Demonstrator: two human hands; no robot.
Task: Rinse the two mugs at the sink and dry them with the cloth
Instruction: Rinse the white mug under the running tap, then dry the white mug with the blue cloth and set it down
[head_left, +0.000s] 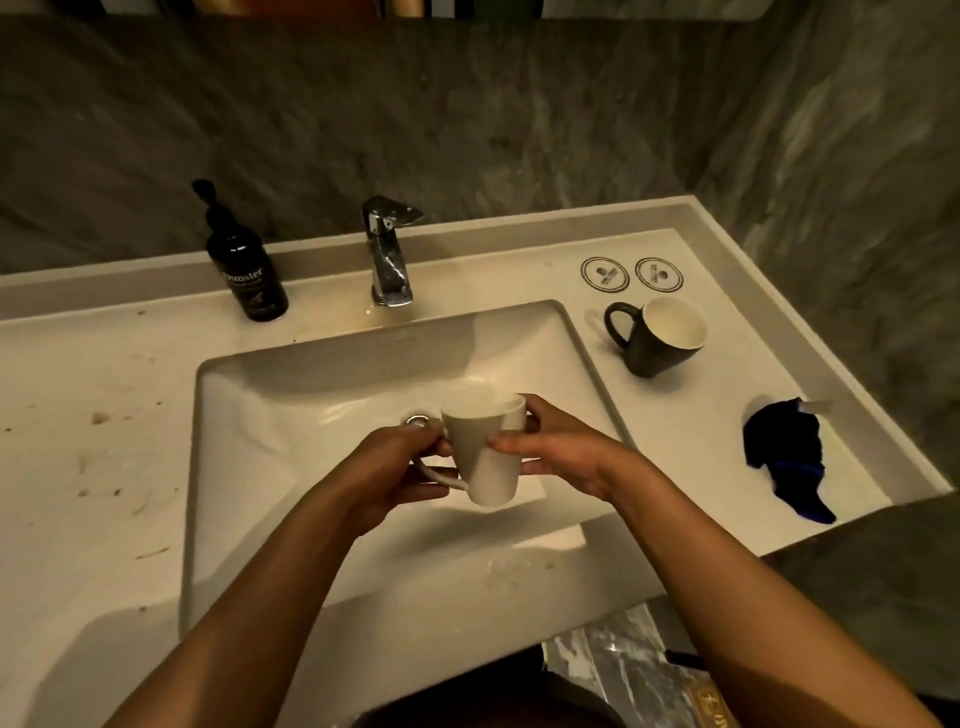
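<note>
The white mug (485, 449) was held over the basin of the sink (332, 395) by both hands, its mouth tilted up and away toward the faucet (388, 249), so that its long axis ran from the base nearest the person up to the rim at the far side. Its handle was pinched by the fingers of the left hand (395, 467), while the opposite wall was clasped by the right hand (561, 457), thumb in front and fingers wrapped behind. No running water could be made out beneath the spout, and whether this mug had been rinsed could not be told. The spout lay beyond the rim and slightly to the left, so a short forward carry was judged sufficient to bring the mouth under it. The dark mug (660, 335) stood untouched on the counter to the right, well apart from the hands, with the blue cloth (787, 452) lying nearer the person; both were nearer the right hand.
</note>
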